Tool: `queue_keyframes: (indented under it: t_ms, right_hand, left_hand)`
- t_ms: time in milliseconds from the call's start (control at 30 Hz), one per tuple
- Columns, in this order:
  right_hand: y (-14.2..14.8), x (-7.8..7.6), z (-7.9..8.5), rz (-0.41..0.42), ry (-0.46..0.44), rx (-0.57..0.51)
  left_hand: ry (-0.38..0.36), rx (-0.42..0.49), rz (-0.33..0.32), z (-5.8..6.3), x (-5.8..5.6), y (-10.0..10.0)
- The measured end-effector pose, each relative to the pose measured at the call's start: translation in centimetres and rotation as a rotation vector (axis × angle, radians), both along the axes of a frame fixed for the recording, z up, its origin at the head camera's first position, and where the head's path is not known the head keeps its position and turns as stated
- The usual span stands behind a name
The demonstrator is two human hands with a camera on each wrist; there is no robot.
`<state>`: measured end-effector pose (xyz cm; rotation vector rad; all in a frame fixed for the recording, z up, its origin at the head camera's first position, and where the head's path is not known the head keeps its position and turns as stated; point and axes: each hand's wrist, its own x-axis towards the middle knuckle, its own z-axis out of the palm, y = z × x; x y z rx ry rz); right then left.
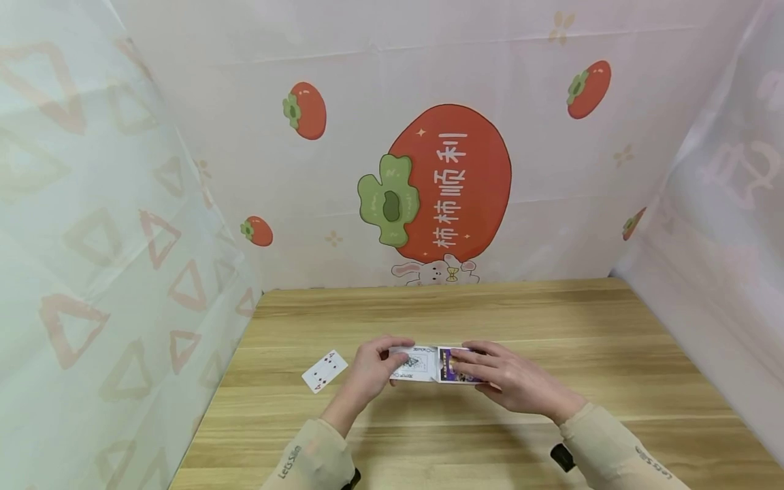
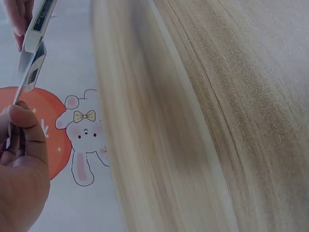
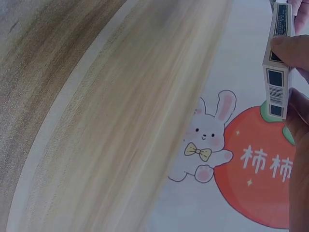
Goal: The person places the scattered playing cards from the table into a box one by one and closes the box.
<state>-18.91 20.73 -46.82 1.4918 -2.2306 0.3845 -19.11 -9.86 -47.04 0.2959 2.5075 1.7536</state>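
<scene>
My left hand [image 1: 371, 371] pinches a white joker card [image 1: 412, 364] between thumb and fingers at its left end. Whether more cards lie beneath it cannot be told. My right hand [image 1: 520, 382] holds a white-edged card box [image 1: 445, 373] with a purple picture on its face, fingers spread across the top. The card's right end meets the box's left end, where a flap stands out in the left wrist view. A barcode marks the end of the box [image 3: 276, 92] in the right wrist view. Both things are held above the table.
A red four-pip playing card [image 1: 324, 371] lies face up on the wooden table [image 1: 551, 320], left of my left hand. Behind the table hangs a pale cloth [image 1: 539, 204] printed with persimmons and a rabbit. Similar cloths close off both sides.
</scene>
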Motion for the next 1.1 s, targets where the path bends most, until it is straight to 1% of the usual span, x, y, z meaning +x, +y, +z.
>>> queue_keyframes:
  t_ms: [100, 200, 400, 500, 600, 667, 767, 867, 1100]
  right_hand:
    - [0.07, 0.10, 0.03, -0.010, -0.023, 0.011]
    - [-0.02, 0.08, 0.02, -0.007, -0.024, 0.014]
    - [-0.12, -0.18, -0.19, 0.012, 0.028, -0.011]
    - [-0.13, -0.25, -0.24, 0.015, 0.053, -0.019]
    - [-0.14, -0.25, -0.22, 0.014, 0.063, -0.017]
    - [-0.14, -0.21, -0.16, 0.009, 0.057, -0.007]
    - [-0.15, -0.14, -0.10, -0.005, 0.036, 0.008]
    - [-0.15, -0.14, -0.14, -0.015, 0.028, 0.006]
    - [-0.11, -0.41, -0.40, 0.009, 0.041, -0.035]
  left_hand:
    - [-0.013, 0.035, 0.016, -0.14, -0.02, 0.05]
    - [-0.028, 0.064, 0.045, -0.19, 0.02, 0.17]
    - [-0.072, 0.146, 0.122, -0.10, -0.05, 0.53]
    - [-0.093, 0.159, 0.144, -0.10, -0.08, 0.61]
    - [-0.127, 0.189, 0.158, -0.14, -0.11, 0.61]
    - [-0.131, 0.191, 0.168, -0.11, -0.11, 0.60]
    - [-0.113, 0.160, 0.163, -0.05, 0.03, 0.62]
    - [-0.068, 0.112, 0.144, -0.02, 0.20, 0.73]
    - [0.001, 0.113, 0.114, -0.26, 0.53, 0.90]
